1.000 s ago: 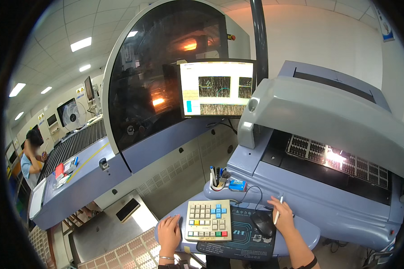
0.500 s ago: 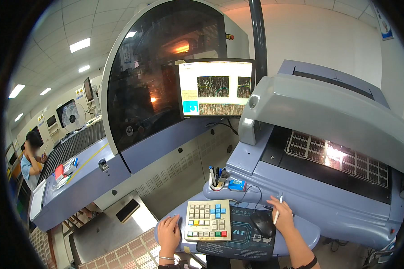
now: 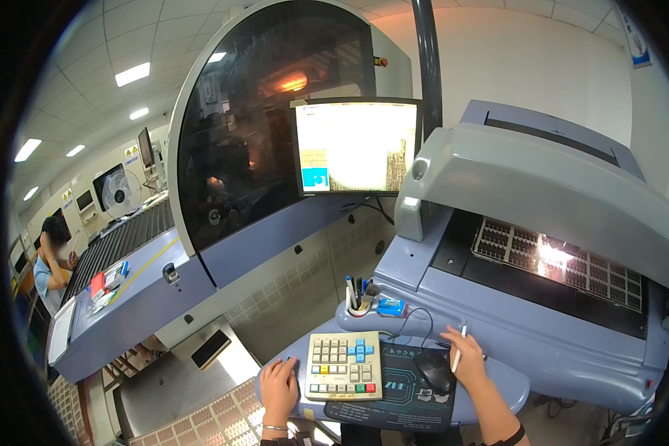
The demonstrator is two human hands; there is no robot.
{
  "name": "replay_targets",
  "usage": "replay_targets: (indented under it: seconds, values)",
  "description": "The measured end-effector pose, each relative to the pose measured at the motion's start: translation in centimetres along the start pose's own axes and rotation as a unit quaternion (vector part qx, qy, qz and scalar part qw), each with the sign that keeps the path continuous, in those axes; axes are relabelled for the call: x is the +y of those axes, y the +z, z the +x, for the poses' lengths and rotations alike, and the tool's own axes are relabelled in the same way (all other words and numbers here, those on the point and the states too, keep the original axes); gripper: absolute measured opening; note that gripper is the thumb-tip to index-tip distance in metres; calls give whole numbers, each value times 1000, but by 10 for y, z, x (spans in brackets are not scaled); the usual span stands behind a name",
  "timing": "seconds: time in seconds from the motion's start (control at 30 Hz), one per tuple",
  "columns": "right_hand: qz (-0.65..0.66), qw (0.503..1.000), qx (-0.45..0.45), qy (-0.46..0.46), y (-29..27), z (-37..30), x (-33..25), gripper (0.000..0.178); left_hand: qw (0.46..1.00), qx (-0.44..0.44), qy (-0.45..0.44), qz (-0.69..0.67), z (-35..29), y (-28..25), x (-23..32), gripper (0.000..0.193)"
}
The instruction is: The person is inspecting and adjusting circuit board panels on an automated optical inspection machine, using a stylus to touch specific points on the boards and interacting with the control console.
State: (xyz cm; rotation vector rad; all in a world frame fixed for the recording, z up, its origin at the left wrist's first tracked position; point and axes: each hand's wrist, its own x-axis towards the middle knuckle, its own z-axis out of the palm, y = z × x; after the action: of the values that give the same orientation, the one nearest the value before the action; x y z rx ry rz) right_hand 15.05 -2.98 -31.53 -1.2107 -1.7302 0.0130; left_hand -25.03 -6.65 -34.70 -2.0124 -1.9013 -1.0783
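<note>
My left hand lies on the blue console shelf, just left of a cream keypad with coloured keys; nothing shows in it and its fingers are laid out. My right hand holds a slim white pen between its fingers, beside a black computer mouse. That mouse lies on a dark mouse pad with blue-green print, which reaches under the keypad's right side. At the right, a panel of small dark parts lies under the grey machine hood, partly lit by a bright light.
Behind the keypad stand a pen holder and a small blue box. A monitor hangs before a large dark window. At lower left, a phone lies on a metal table. Another person sits far left.
The monitor picture has turned from dark image panels to mostly white. Orange reflections in the dark window have shifted. Both my hands have stayed nearly still.
</note>
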Motion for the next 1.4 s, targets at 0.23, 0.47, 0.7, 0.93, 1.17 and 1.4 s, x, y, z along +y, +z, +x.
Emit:
replay_targets:
  seconds: [0.23,0.47,0.7,0.93,1.17,1.4]
  values:
    - [5,1000,8,-5,0,1,1,35,1000,-4,-2,-2,1,-2,2,31]
    - [8,1000,-1,5,0,1,0,35,1000,11,5,-13,1,-2,1,32]
    - [10,1000,-7,6,-1,0,0,36,1000,14,4,-12,0,-2,2,32]
    - [4,1000,0,-1,1,0,1,36,1000,12,2,-14,0,-1,1,32]
    - [6,1000,3,-4,0,1,-1,36,1000,9,-6,-5,1,0,1,29]
    - [7,1000,8,-11,1,1,0,36,1000,9,0,1,2,-1,3,29]
